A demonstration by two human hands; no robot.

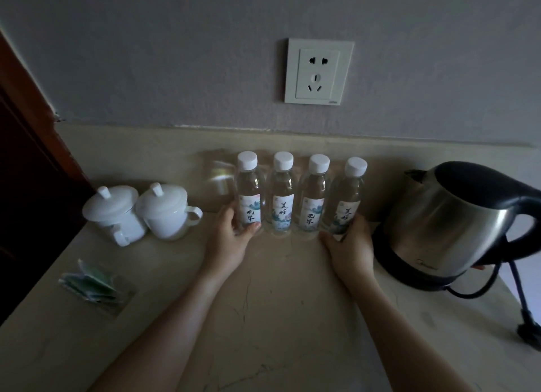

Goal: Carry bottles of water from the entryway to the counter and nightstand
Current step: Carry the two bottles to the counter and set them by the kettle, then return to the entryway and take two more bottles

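Several small clear water bottles with white caps and printed labels stand upright in a tight row on the beige stone counter (281,298), against the back ledge. My left hand (231,233) wraps the base of the leftmost bottle (248,195), thumb on its label. My right hand (349,242) cups the base of the rightmost bottle (349,198). Two middle bottles (282,195) stand between them, untouched.
Two white lidded mugs (137,213) stand at the left, an upturned glass (218,177) beside the bottles. A steel electric kettle (448,218) on its black base sits close at the right, cord trailing. Sachets in a clear tray (93,286) lie front left. A wall socket (317,72) is above.
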